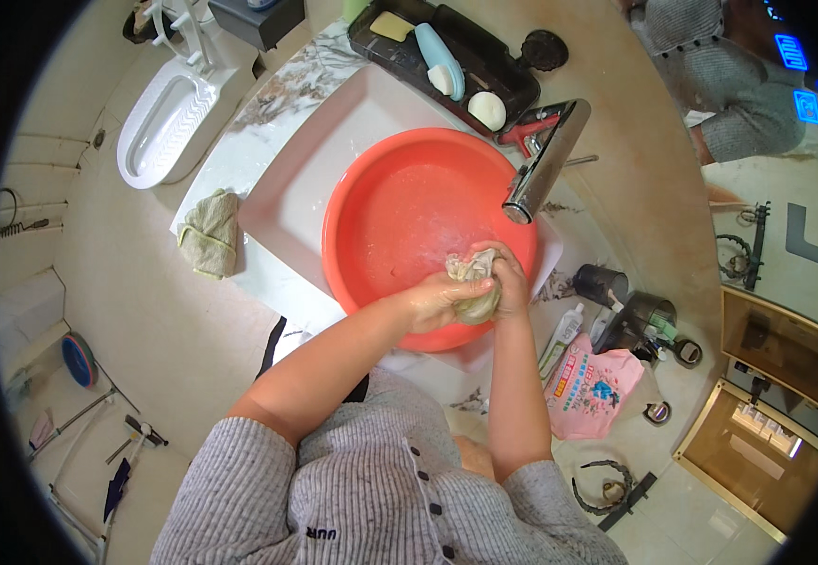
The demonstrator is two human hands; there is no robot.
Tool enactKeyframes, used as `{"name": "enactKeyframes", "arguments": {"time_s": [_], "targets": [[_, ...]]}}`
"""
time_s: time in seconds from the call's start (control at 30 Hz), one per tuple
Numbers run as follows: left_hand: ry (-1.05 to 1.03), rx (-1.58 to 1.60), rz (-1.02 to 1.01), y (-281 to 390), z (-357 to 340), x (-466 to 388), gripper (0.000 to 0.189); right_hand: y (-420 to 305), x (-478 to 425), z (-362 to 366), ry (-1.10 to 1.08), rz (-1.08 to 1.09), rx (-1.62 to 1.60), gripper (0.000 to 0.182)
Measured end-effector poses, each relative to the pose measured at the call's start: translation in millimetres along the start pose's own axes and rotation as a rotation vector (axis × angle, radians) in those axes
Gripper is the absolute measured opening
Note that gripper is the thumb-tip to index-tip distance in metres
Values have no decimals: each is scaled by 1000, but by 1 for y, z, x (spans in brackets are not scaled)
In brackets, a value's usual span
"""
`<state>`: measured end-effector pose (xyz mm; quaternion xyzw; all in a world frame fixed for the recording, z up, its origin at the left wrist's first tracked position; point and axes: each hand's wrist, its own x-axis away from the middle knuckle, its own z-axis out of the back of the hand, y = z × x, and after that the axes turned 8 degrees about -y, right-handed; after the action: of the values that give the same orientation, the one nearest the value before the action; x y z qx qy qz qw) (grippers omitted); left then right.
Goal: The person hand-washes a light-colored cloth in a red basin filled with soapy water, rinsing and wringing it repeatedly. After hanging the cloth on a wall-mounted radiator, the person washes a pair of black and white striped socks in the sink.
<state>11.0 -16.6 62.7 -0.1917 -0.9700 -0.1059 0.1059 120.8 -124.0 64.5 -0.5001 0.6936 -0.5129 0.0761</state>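
Both my hands grip a bunched wet cloth (478, 305), pale and yellowish-green, above the near right part of an orange-red plastic basin (409, 205). My left hand (431, 302) presses it from the left with the thumb across the front. My right hand (511, 279) wraps its right side, fingers curled over the top. Water with small bubbles lies in the basin, which stands in a white rectangular sink (296, 183). A chrome faucet (550, 162) reaches over the basin's right rim. Part of the cloth is hidden by my fingers.
A folded green towel (210, 236) lies on the marble counter's left corner. A dark tray (444, 63) with soaps and a blue brush sits behind the sink. At right are a toothpaste tube (563, 332), a pink printed packet (592, 392) and dark cups (599, 284). A squat toilet (169, 127) is far left.
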Motion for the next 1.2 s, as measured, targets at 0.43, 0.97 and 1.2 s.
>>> {"name": "enactKeyframes", "arguments": {"time_s": [0.43,0.97,1.2], "targets": [[266,-480,205,-31,50,-17,14,17,-26,-27,156,-288,642,18],[907,-1128,-353,121,45,113,38,87,88,76,693,-78,534,59],[968,-1105,-418,104,115,137,43,53,95,21,837,243,-15,44]]}}
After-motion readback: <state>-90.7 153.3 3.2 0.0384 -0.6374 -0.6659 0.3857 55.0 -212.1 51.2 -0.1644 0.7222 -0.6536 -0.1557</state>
